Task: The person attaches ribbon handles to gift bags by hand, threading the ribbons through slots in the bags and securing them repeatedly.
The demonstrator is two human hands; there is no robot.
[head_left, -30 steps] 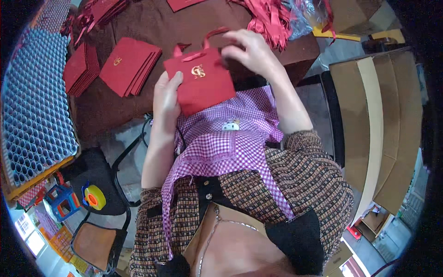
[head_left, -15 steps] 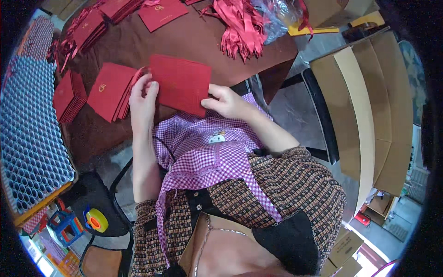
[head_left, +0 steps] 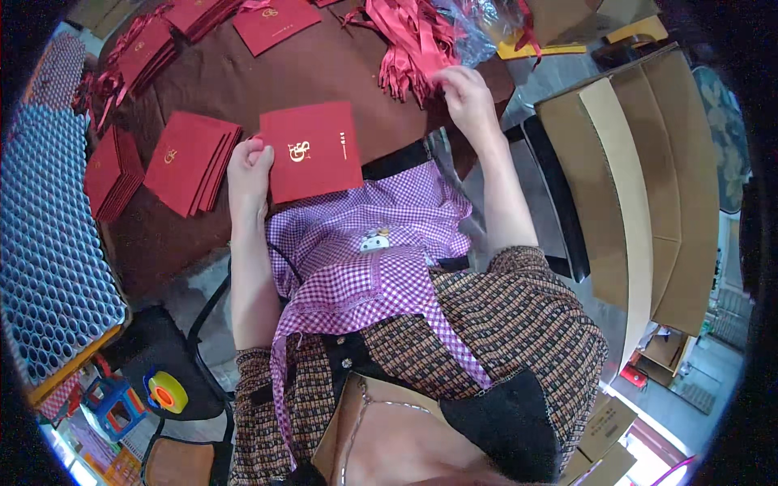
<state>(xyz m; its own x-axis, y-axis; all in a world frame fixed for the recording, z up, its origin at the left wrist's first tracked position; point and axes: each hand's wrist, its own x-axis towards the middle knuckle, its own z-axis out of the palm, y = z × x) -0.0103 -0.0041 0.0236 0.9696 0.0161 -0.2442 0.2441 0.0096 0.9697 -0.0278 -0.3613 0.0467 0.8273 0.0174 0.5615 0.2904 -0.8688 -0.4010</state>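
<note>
A flat red paper card or envelope with gold print is held by its left edge in my left hand, thumb on top. It lies over the edge of the brown-covered table, just above my checked apron. My right hand is reaching out to the right, its fingers closed at the edge of a bundle of red satin ribbons and pinching a ribbon there. Left of my left hand, a fanned stack of matching red cards rests on the table, with another stack beyond it.
More red cards and ribbon-trimmed stacks cover the table's far side. Clear plastic wrap lies beside the ribbons. A large cardboard box and a black chair edge stand at right; a honeycomb-patterned surface borders the left.
My right hand has let go of the red card and moved up and right to the ribbons. The card, still in my left hand, now shows its gold-printed face.
</note>
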